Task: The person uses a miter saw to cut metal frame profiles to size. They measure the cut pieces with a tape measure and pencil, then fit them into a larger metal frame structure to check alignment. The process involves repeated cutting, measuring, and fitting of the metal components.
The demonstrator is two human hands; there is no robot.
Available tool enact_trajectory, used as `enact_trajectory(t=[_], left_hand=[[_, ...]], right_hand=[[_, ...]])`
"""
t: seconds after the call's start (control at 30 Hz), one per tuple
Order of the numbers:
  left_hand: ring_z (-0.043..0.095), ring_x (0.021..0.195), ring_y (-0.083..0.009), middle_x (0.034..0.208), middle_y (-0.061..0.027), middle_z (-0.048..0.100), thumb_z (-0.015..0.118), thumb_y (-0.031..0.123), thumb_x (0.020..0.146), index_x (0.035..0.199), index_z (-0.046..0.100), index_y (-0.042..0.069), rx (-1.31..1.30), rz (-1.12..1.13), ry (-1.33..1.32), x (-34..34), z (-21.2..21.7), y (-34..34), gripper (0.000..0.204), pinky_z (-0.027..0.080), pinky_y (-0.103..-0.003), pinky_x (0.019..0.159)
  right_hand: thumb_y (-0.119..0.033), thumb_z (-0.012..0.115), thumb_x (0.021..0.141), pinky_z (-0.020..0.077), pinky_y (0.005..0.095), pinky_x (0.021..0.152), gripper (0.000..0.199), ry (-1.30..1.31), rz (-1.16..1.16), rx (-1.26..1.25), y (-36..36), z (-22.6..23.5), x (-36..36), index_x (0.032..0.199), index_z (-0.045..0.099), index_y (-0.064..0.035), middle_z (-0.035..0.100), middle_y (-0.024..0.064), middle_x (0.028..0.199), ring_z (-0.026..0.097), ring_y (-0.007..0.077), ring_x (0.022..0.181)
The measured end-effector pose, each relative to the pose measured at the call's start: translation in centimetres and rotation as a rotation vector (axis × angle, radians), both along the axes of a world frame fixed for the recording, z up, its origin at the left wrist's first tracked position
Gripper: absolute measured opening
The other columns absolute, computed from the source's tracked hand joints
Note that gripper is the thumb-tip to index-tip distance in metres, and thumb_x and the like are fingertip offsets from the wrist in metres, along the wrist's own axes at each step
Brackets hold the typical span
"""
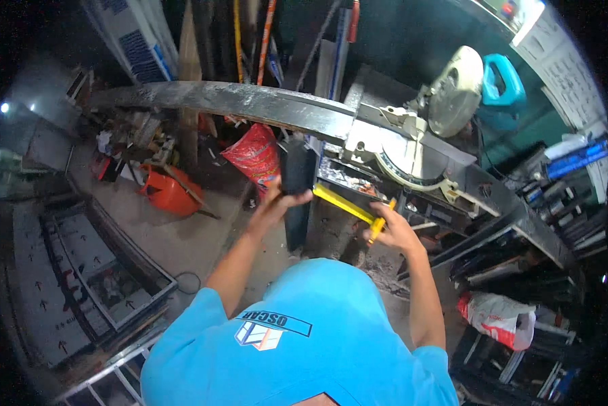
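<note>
Yellow tool, kind unclear, right of dark profile.
Right hand pinches the tool's right end; left hand lies against the profile, fingers partly hidden: I cannot tell their grip.

Just off centre toward 9 o'clock, the left of the hands has some fingers hidden by the dark bar. Toward 4 o'clock, the right hand covers part of the yellow tool, whose fine details are too small to tell. Near 11 o'clock, the bar hides part of the red bag. Further out at 2 o'clock, writing on the paper sheets is illegible; between 7 and 8, the lower edge cuts off a metal frame.
</note>
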State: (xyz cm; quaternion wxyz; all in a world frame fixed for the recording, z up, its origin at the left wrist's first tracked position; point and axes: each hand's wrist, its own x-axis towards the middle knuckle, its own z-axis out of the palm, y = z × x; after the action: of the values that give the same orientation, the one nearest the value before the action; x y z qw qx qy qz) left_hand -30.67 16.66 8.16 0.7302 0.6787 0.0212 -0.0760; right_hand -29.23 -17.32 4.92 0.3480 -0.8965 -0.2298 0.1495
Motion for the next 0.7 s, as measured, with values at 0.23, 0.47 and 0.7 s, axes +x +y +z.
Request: enact_trajectory(t=[0.23,0.47,0.7], left_hand=[[0.062,0.091,-0.0187,0.103,-0.0068,0.066,0.076,0.05,0.081,0.114,0.064,0.007,-0.434,0.538,0.09,5.5,-2.9,9.1,0.056,0.05,-0.037,0.086],[0.064,0.101,-0.0284,0.107,-0.0111,0.066,0.073,0.052,0.081,0.115,0.06,0.007,-0.766,0.344,0.268,5.4,-4.9,9.1,0.058,0.05,-0.048,0.092],[0.048,0.054,-0.0169,0.074,-0.0011,0.059,0.07,0.05,0.084,0.098,0.062,0.012,-0.355,0.507,0.457,5.9,-14.3,3.4,0.041,0.034,-0.033,0.042]], right_hand=[[-0.018,0.08,0.078,0.0463,0.0291,0.073,0.04,0.546,-0.315,0.247,-7.0,-7.4,-6.2,0.108,0.063,0.0025,0.061,0.0042,0.087,0.055,0.0133,0.083],[-0.011,0.078,0.08,0.0469,0.0249,0.061,0.031,0.534,-0.49,0.464,-0.6,-3.8,-7.6,0.104,0.063,0.0027,0.061,0.0026,0.079,0.057,0.0092,0.068],[-0.01,0.076,0.08,0.0483,0.0261,0.065,0.026,0.428,-0.362,0.314,2.3,-2.6,-5.8,0.099,0.064,0.0021,0.065,0.0063,0.077,0.058,0.0107,0.069]])
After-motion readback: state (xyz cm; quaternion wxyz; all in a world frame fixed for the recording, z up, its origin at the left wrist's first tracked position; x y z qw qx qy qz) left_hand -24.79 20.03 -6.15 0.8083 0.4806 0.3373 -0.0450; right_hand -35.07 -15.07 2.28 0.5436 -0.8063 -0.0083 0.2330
